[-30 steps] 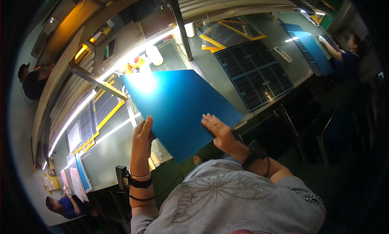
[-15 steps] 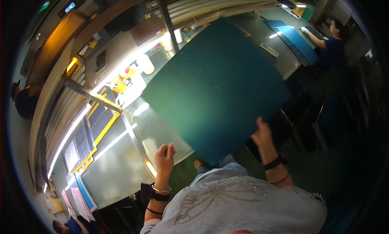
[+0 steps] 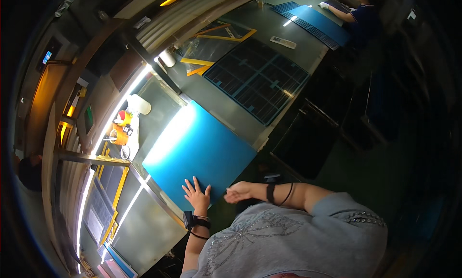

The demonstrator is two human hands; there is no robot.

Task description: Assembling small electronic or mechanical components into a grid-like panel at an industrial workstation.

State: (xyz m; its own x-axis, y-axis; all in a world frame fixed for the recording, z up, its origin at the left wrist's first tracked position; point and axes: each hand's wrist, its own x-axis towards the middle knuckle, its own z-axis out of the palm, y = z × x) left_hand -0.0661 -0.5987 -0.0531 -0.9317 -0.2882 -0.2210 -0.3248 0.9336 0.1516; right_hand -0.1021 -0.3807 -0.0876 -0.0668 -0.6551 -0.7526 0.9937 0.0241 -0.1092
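Observation:
A smooth blue sheet (image 3: 202, 148) lies flat on the bench, its far left part bright with glare from the lamp. On its near corner my left hand (image 3: 196, 197) rests palm down, fingers spread, holding nothing. My right hand (image 3: 238, 192) is beside the sheet's near right edge with its fingers curled together. Whether anything is pinched in them is hidden, and I cannot tell if they touch the edge. Farther along the bench lies a dark panel (image 3: 257, 81) with a grid pattern and blue borders.
Yellow-edged frames (image 3: 221, 35) lie beyond the panel, near a white remote-like object (image 3: 283, 42). Orange tape rolls (image 3: 119, 136) and a white roll (image 3: 138, 105) stand under the lit shelf (image 3: 125, 102). A gloved co-worker (image 3: 363, 20) handles another blue sheet (image 3: 320, 25) at the far right.
The blue sheet, raised and tilted before, now lies flat on the bench, uncovering the dark panel. My left hand has opened onto it. My right hand has moved left and curled.

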